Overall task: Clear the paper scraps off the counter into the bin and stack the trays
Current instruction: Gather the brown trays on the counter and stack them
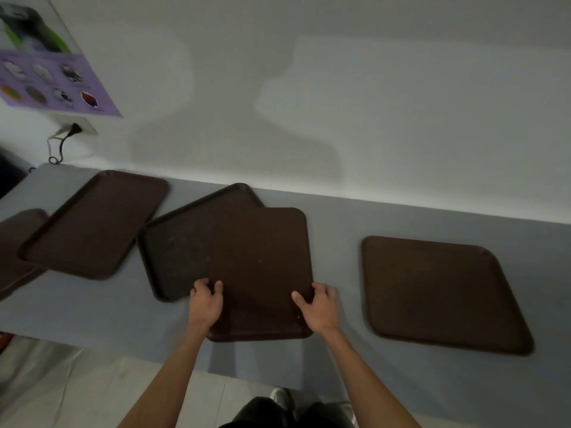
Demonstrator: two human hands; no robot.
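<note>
Several dark brown trays lie on the grey counter (336,230). My left hand (206,301) and my right hand (318,307) grip the left and right edges of the middle tray (262,267). That tray lies partly across a tilted tray (182,245) beneath it and overhangs the counter's front edge. A separate tray (441,291) lies flat to the right. To the left, one tray (95,223) rests over the edge of another tray (12,245) at the frame's border. No paper scraps or bin are in sight.
The counter runs along a white wall (340,103). At the upper left hang a purple poster (52,81) and a wall socket with a black plug and cord (66,134). Light floor tiles (61,387) show below the counter's front edge.
</note>
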